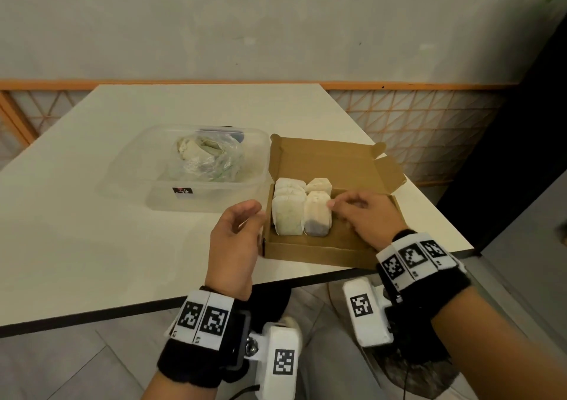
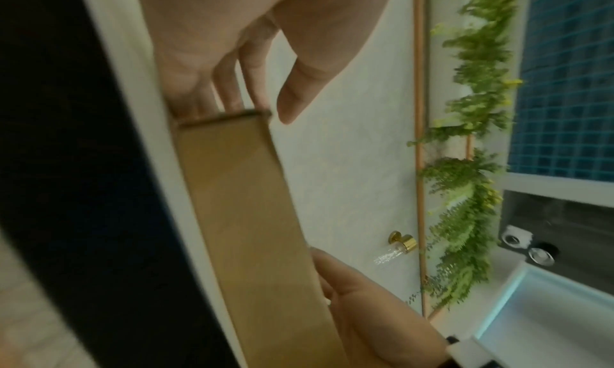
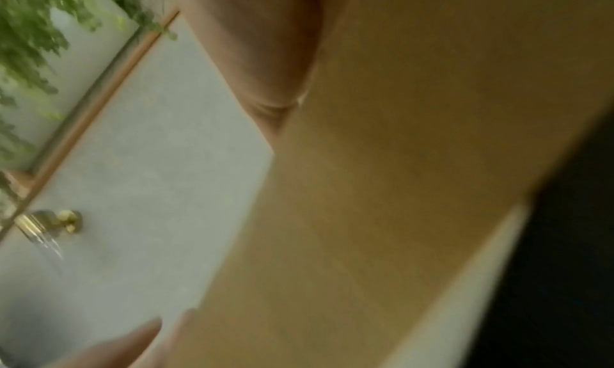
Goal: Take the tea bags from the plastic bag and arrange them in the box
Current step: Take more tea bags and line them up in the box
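White table (image 1: 92, 230): cardboard box (image 1: 319, 250) w/ pale tea bags (image 1: 288, 218); L grip (image 1: 236, 246) relaxed, R grip (image 1: 365, 215) unclear.

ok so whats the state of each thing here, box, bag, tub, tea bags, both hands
cardboard box: lid open, flap folded back
tea bags: two rows at the box's left end, overlapping
plastic bag: crumpled in the tub, more tea bags inside
clear tub: no lid on
left hand: fingers on the box's left wall
right hand: inside the box, fingertips at the right row
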